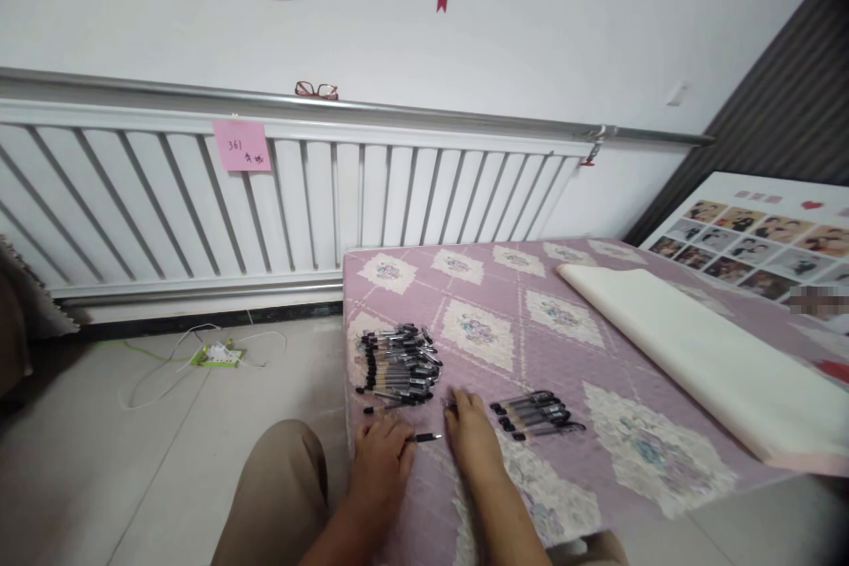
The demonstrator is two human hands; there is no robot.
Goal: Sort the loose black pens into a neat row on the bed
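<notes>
My left hand (385,447) rests at the near left of the purple quilted cover, its fingers closed on a pen (424,438). The pen lies level, its bare light tip pointing right. A short distance to the right, my right hand (470,424) is closed around a small dark piece that looks like a pen cap, mostly hidden by the fingers. Beyond my left hand lies a dense pile of black-capped pens (399,367). A smaller group of several capped pens (539,416) lies side by side to the right of my right hand.
The flowered cover (491,332) spreads over a low table or bed. A cream folded sheet (676,363) lies at right, near a photo board (749,239). Behind is a white radiator (391,195) with a pink note (242,146). A power strip (218,355) with cables sits on the floor.
</notes>
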